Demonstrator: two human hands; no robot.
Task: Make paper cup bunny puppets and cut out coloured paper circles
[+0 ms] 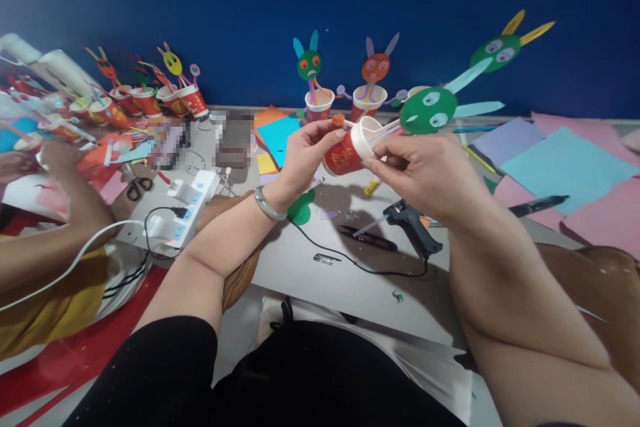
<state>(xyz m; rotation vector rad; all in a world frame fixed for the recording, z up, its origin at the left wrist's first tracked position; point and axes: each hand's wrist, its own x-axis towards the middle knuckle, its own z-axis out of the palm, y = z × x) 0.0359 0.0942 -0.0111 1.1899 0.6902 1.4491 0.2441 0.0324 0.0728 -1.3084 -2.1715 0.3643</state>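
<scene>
A red paper cup [349, 152] with a white rim is held tilted above the table between my two hands. My left hand [309, 155] is closed around the cup's base side, its thumb by a small orange paper disc [339, 121]. At the rim, the fingers of my right hand [417, 167] pinch the cup. A green paper rabbit head [429, 110] with pale blue ears sticks out past the rim on pale strips. Partly hidden by my right hand is where those strips meet the cup.
A black glue gun [413, 230] lies below my right hand, its cord running left. Finished cup figures [367, 97] stand along the blue wall. Coloured paper sheets [565, 163] lie right. A power strip [193, 207] and scissors [137, 183] are left, beside another person's arm [83, 197].
</scene>
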